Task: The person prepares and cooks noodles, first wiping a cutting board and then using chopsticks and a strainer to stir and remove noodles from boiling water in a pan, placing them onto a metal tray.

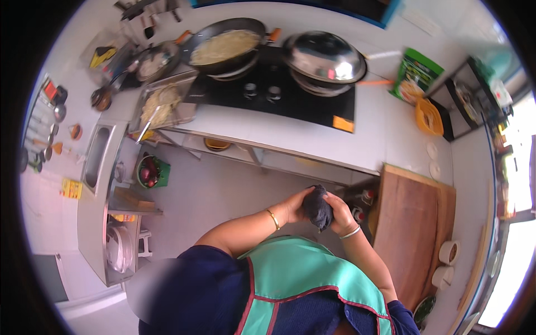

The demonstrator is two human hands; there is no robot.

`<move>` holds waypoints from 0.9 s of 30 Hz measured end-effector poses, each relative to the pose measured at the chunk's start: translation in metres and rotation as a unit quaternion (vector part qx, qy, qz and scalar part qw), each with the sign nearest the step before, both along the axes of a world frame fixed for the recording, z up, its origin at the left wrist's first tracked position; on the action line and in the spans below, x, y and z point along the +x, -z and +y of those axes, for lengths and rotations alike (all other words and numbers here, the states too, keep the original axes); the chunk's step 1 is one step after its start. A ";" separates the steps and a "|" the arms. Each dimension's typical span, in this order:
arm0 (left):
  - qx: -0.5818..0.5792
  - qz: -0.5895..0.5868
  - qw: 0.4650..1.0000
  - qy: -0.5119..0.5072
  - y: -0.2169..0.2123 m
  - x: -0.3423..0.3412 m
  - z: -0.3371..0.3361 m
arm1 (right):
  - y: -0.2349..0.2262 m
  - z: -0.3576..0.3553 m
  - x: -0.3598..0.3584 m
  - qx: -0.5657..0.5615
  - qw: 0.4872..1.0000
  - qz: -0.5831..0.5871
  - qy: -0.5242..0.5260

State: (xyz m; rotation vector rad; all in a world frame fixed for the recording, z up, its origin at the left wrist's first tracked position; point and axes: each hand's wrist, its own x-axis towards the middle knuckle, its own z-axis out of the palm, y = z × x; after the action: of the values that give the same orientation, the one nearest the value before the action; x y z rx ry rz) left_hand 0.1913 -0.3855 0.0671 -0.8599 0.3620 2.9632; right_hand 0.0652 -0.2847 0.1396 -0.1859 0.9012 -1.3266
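- Head view: both hands meet in front of the person's chest, above the floor, near the corner of the wooden board (410,234)
- Left hand (295,205): fingers curled round the left side of a dark cloth (318,207); gold bangle on the wrist
- Right hand (341,215): clasped on the cloth's right side; silver bangle on the wrist
- Cloth: bunched into a lump btwn the two palms, lower end hanging free below the hands
- Person wears a teal apron w/ red trim over a dark blue top
- Behind the hands: steel counter w/ black hob (279,89)
- On hob, left: dark wok (226,44) filled w/ pale noodles
- On hob, right: pan under a domed steel lid (324,56)
- Left of hob: metal tray (163,103) w/ noodles, tongs resting in it
- Right end of counter: green packet (416,75), orange container (429,117) just beside it
- Under counter, left: green basket (152,172) w/ red produce; exact kind too small to tell
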 end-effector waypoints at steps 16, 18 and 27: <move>-0.133 -0.155 0.947 -0.247 -0.007 0.351 -0.243 | 0.054 -0.329 0.162 -0.053 0.990 0.018 0.126; -0.134 -0.160 0.938 -0.276 -0.004 0.372 -0.266 | 0.074 -0.368 0.181 0.049 0.791 0.603 -0.091; -0.333 -0.380 0.805 -0.311 -0.018 0.459 -0.397 | 0.080 -0.506 0.337 -0.306 0.391 0.823 -0.274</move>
State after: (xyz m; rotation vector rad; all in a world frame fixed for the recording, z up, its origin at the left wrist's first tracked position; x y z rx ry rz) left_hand 0.6504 -0.7829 0.0848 -2.5355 1.2881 2.5420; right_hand 0.4019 -0.7911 0.0599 -2.5298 1.5669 -0.2920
